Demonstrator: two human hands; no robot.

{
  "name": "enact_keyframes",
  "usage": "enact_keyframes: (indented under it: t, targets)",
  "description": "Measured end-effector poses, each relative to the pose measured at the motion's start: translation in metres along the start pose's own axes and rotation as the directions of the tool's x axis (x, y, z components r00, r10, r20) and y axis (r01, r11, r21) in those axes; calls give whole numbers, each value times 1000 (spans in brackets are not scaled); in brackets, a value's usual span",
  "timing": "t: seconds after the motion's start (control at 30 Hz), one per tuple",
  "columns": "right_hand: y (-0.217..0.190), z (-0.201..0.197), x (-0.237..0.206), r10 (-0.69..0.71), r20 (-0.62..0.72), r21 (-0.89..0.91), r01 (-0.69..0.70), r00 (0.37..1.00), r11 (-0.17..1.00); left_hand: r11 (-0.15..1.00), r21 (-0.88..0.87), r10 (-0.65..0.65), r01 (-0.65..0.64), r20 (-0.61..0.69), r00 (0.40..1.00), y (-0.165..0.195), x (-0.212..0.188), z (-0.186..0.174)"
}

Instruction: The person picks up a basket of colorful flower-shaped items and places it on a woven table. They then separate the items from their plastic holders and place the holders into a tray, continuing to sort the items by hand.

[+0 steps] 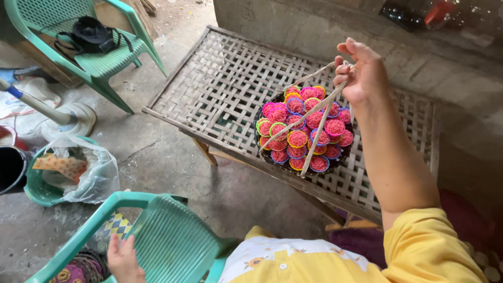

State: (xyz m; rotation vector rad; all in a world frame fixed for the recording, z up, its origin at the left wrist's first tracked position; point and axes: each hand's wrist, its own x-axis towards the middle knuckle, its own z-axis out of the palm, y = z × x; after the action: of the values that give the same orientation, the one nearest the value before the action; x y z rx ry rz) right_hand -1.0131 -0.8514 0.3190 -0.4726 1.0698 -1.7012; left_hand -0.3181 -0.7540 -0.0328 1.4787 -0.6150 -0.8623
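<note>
- My right hand [361, 73] is raised over the desk [209, 89], fingers pinched shut on the gathered ends of the strips [319, 112], which run down to the basket [304, 131].
- The basket sits on the woven desk, toward its near edge, packed with pink sweets [297, 139] in coloured cups (one layer, as far as I can see).
- I judge the step in hand to be bunching the strips together above the load, so they form a handle.
- The next move, I think, calls for a steady grip and an even pull on every strip, or the basket tips and the sweets slide.
- My left hand [123, 259] is low at the bottom of the view, beside the back of the near green chair [167, 241]; it looks open and holds nothing I can make out.
- Edges: the desk's near rail lies just beside the basket, so little margin there.
- Open room: the far and left parts of the desk are bare lattice, and the concrete floor [157, 152] between desk and chair is free.
- Well apart on the left stand another green chair with a black bag [91, 34] and a tub holding a plastic bag [84, 173].
</note>
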Motion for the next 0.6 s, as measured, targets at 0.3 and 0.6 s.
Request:
enact_keyframes:
  t: [0.3,0.6]
  targets:
    - [62,-26,110,57,-28,-44,-58,998,997,991,69,48,-114,615,787,44,-7,290]
    - [66,-36,68,-29,219,-125,58,975,990,620,-258,257,-741,959,-119,103,-101,526]
